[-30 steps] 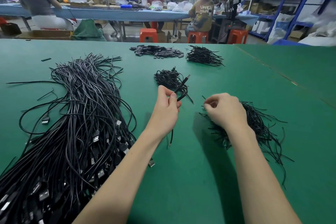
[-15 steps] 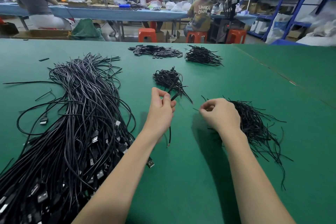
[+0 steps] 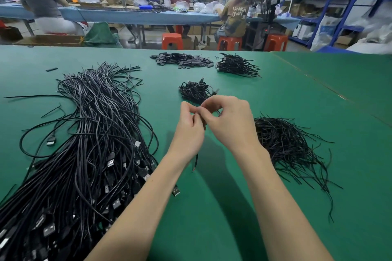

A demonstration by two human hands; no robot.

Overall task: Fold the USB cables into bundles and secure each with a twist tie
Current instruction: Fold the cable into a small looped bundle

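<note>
My left hand (image 3: pixel 189 131) grips a folded black USB cable; only its loose tail (image 3: pixel 195 161) shows, hanging below the palm. My right hand (image 3: pixel 230 122) has come against the left one, fingertips pinching at the top of the fold, where a thin twist tie seems to be held but is mostly hidden. A big heap of loose USB cables (image 3: pixel 84 144) fills the table's left side. The pile of black twist ties (image 3: pixel 284 144) lies to the right of my hands. Finished bundles (image 3: pixel 196 91) sit just beyond my fingers.
The work surface is a green table (image 3: pixel 212 218). At its far side lie a heap of small black flat pieces (image 3: pixel 182 60) and another pile of short cables (image 3: pixel 236 64). People sit at a blue bench behind, with orange stools and blue shelving at right.
My right hand left the twist tie pile and moved left and up to meet my left hand. The left hand stayed put, holding the folded cable.
</note>
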